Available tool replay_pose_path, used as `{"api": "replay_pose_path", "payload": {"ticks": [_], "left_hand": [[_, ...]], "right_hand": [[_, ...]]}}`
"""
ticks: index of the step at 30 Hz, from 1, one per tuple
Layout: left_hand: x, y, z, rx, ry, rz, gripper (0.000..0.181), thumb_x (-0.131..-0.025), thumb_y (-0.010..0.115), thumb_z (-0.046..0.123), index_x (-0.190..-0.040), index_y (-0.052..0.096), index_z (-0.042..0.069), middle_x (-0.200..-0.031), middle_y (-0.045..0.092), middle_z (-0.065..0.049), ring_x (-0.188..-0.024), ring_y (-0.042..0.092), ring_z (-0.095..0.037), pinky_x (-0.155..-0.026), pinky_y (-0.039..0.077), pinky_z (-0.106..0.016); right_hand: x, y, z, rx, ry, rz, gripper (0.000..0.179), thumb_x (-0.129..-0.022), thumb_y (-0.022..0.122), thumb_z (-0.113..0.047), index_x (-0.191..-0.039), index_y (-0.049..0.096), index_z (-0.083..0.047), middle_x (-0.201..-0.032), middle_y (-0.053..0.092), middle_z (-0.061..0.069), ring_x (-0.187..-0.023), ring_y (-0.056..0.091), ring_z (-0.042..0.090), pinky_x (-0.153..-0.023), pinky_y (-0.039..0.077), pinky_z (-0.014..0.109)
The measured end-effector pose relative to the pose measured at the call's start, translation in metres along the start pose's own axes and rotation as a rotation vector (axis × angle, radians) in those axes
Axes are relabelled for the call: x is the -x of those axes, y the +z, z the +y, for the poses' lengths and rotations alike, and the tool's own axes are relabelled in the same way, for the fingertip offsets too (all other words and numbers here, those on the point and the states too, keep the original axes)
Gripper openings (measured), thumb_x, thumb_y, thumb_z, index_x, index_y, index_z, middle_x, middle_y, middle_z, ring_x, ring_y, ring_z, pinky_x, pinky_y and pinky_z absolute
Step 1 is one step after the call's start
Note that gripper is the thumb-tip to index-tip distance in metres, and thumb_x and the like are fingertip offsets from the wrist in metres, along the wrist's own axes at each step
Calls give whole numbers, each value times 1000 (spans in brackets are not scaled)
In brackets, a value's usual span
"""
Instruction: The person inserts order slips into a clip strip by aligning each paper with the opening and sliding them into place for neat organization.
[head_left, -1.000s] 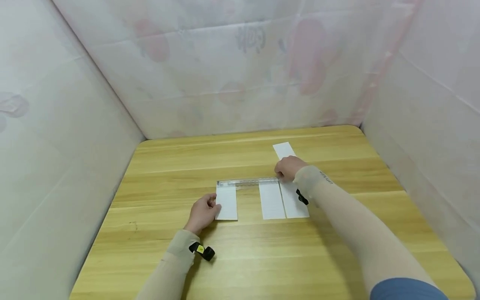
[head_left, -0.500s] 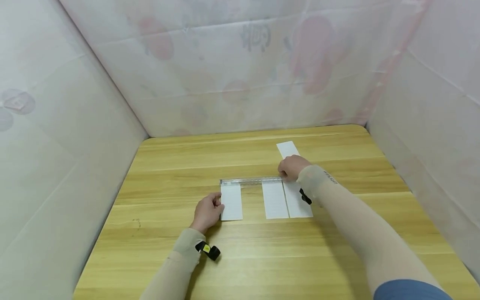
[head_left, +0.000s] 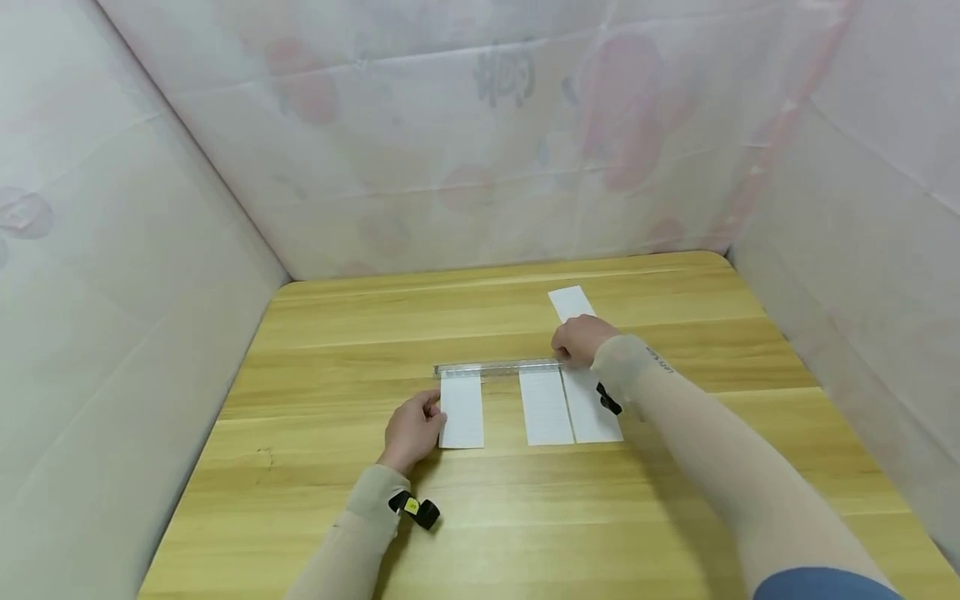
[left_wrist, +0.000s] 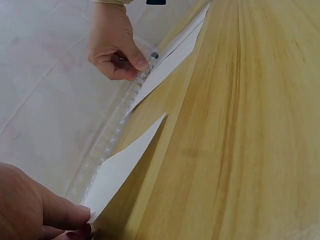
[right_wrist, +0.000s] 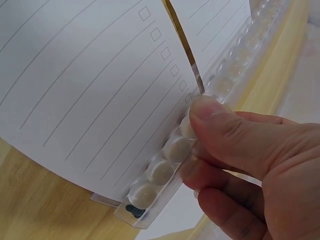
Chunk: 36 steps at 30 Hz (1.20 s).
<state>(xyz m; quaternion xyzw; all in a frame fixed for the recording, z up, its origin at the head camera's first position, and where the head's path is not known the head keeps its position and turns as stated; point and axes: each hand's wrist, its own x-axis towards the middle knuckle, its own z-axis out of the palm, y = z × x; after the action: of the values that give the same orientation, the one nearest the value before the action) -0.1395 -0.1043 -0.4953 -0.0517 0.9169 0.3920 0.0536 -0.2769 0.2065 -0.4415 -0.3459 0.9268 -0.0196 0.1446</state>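
A clear plastic strip with a row of round bumps (right_wrist: 160, 172) lies crosswise along the far ends of several white paper slips. My right hand (head_left: 581, 339) pinches the strip near its right end between thumb and bent fingers. My left hand (head_left: 412, 432) holds the left edge of the leftmost paper slip (head_left: 461, 412), thumb on top. Under the strip's right part lie a second slip (head_left: 545, 408) and a third slip (head_left: 590, 408), with a narrow gap between them. Faint lines and small squares are printed on the paper in the right wrist view.
Beyond my right hand another white slip (head_left: 572, 302) lies at a slant, partly hidden by the hand. The wooden table (head_left: 360, 333) is enclosed by pale patterned sheets (head_left: 465, 167) at the back and sides.
The leftmost slip, with my left hand at its edge, has shifted slightly right relative to the strip's left end. My right hand keeps its hold on the strip. The head view sways slightly.
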Motion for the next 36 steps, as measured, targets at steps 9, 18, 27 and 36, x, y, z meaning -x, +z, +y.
{"api": "replay_pose_path", "payload": {"ticks": [9, 18, 27, 36], "left_hand": [[4, -10, -1, 71, -10, 22, 37, -92, 62, 11, -128, 60, 6, -84, 60, 1, -71, 52, -15, -63, 42, -30], [7, -8, -6, 229, -56, 68, 36, -90, 62, 5, -126, 59, 2, -91, 60, -6, -78, 56, -18, -68, 48, -32], [14, -3, -11, 360, -113, 124, 36, -90, 65, 9, -125, 61, 2, -108, 64, -8, -96, 60, -22, -80, 52, -35], [19, -6, -12, 580, -184, -6, 52, -89, 69, 11, -135, 49, -2, -113, 62, -14, -106, 59, -25, -85, 51, -32]], "right_hand": [[-1, -3, -10, -11, -8, 19, 30, -85, 71, -5, -64, 54, -16, -61, 44, -5, -59, 41, 12, -59, 35, 29], [-4, -2, -14, -13, -25, -2, 30, -84, 74, -9, -64, 53, -17, -61, 44, -6, -60, 40, 11, -59, 35, 29], [-3, 7, -16, -47, -35, -4, 37, -84, 73, -5, -62, 46, -19, -59, 38, -6, -58, 37, 11, -59, 33, 29], [-3, 10, -10, -29, -43, 13, 37, -84, 72, -7, -62, 46, -21, -60, 39, -7, -58, 37, 10, -59, 33, 28]]}}
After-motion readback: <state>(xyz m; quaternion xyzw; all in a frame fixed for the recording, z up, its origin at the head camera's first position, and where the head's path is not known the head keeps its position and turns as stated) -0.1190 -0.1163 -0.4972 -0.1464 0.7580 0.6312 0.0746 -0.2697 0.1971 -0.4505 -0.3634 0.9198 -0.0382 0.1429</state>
